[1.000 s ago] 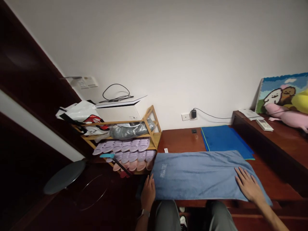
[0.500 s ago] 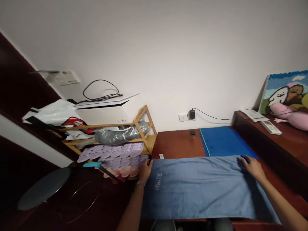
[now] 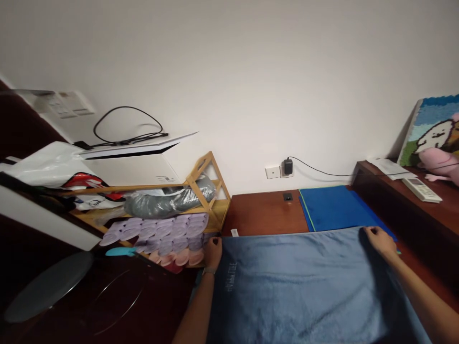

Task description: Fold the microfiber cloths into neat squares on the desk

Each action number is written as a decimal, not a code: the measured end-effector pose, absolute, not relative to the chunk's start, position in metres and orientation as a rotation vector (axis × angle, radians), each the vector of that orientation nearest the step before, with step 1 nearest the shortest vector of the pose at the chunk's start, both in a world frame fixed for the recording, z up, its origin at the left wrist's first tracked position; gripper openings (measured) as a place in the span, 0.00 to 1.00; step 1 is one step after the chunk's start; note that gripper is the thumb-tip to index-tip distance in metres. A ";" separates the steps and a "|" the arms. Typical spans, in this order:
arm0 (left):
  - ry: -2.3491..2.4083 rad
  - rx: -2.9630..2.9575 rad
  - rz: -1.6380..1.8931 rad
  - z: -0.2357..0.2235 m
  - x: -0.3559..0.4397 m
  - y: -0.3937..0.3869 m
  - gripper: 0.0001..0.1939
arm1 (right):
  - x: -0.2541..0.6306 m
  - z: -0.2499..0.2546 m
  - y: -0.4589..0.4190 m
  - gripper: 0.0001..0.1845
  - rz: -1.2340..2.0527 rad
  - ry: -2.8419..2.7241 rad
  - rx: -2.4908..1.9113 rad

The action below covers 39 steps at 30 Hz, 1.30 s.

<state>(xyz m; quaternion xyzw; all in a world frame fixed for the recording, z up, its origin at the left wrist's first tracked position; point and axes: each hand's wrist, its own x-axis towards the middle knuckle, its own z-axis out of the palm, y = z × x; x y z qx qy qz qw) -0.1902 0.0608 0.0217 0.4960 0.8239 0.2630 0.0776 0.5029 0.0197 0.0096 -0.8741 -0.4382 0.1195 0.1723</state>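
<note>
A grey-blue plush towel (image 3: 287, 282) with pale lettering near its left side is stretched between my hands over the brown wooden desk (image 3: 265, 210). My left hand (image 3: 213, 252) has its fingers closed on the far left corner. At the far right corner, my right hand (image 3: 380, 241) pinches the edge. Shallow creases run across the cloth, and its near edge drops out of view at the bottom. Just beyond its far edge lies a folded bright blue cloth (image 3: 333, 205) with a green border.
Left of the desk stands a wooden rack (image 3: 220, 210) with lilac and pink slippers (image 3: 172, 231), a grey wrapped bundle (image 3: 161, 200) and a white box (image 3: 132, 169). A raised ledge on the right bears a remote control (image 3: 421, 189). A black charger (image 3: 288, 166) is plugged into the wall.
Both hands have drawn the towel up and tauter, so its near edge has left the view. The right fingers have closed on the corner. The view has shifted slightly.
</note>
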 end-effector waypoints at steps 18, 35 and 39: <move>2.319 1.913 0.702 0.045 -0.177 0.037 0.18 | 0.461 0.009 -0.002 0.28 -0.039 -1.569 -2.284; 2.191 2.169 0.409 0.022 -0.151 0.045 0.26 | 0.440 -0.036 0.012 0.38 0.114 -1.929 -2.162; 2.243 2.165 0.412 0.032 -0.166 0.034 0.27 | 0.459 -0.023 -0.003 0.37 0.115 -1.764 -2.257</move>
